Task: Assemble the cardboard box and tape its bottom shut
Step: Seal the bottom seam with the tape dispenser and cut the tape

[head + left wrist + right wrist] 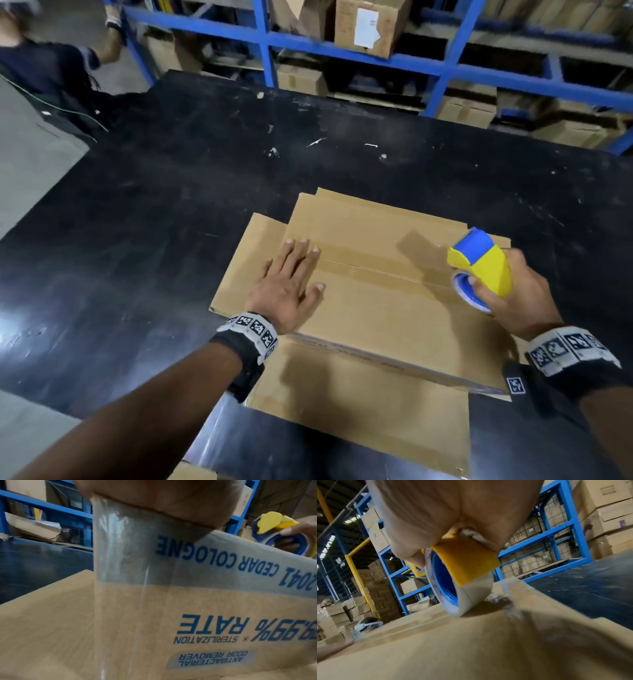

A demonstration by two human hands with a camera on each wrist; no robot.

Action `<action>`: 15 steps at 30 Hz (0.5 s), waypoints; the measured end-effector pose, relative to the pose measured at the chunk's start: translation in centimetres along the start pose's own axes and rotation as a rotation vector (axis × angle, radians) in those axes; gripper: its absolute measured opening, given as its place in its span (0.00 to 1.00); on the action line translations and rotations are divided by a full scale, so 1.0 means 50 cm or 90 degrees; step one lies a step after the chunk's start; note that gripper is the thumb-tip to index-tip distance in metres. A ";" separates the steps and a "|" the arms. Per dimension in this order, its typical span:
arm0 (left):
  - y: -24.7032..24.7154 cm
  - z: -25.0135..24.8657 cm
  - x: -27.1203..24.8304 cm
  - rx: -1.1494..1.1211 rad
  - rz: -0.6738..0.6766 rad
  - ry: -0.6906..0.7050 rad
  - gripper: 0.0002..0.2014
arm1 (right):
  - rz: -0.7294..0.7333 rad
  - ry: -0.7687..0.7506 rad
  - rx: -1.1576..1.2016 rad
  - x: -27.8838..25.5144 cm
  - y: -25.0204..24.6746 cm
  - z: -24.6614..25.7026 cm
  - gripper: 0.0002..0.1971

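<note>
A brown cardboard box (pixel 387 308) stands bottom-up on the black table (pixel 171 205), its two bottom flaps meeting in a seam across the top. My left hand (pixel 291 277) lies flat on the flaps at the seam's left end, fingers straight. My right hand (pixel 510 294) grips a yellow and blue tape dispenser (pixel 479 263) at the seam's right end, where its roll (pixel 467 596) touches the cardboard. Clear tape (pixel 120 574) runs down the box's printed side wall (pixel 205 628) under my left palm. The dispenser (pixel 281 534) appears at the right of the left wrist view.
Loose outer flaps (pixel 359 404) spread on the table around the box. Blue shelving (pixel 445 68) with cartons stands behind the table. A person in dark clothes (pixel 51 75) is at the far left. In the right wrist view, another head (pixel 366 624) shows beyond the box.
</note>
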State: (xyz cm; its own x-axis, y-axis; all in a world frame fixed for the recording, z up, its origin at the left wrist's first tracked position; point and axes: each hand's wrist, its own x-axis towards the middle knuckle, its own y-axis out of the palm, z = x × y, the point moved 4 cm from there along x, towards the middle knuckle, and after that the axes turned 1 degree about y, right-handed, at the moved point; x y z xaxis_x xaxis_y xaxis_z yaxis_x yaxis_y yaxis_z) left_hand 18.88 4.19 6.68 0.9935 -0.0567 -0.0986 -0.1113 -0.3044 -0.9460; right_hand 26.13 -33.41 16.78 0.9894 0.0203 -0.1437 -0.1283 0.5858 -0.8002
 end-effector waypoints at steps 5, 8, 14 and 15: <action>-0.008 -0.002 -0.002 -0.013 0.019 0.009 0.36 | 0.045 -0.129 0.009 0.026 0.076 0.174 0.24; -0.014 -0.001 -0.002 -0.016 0.003 0.015 0.36 | 0.118 -0.219 0.016 0.045 0.146 0.281 0.29; -0.015 0.003 0.002 -0.082 -0.028 0.030 0.37 | 0.231 -0.294 -0.065 0.062 0.244 0.366 0.37; -0.019 0.009 0.004 -0.139 -0.043 0.030 0.37 | 0.236 -0.295 -0.079 0.065 0.249 0.365 0.38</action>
State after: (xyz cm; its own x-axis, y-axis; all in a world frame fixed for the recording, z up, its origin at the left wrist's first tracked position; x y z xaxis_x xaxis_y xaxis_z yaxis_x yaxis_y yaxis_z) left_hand 19.20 4.91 7.40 0.9972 -0.0722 -0.0182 -0.0524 -0.5075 -0.8600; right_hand 28.99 -11.29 16.98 0.7999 0.5727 -0.1795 -0.4497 0.3741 -0.8110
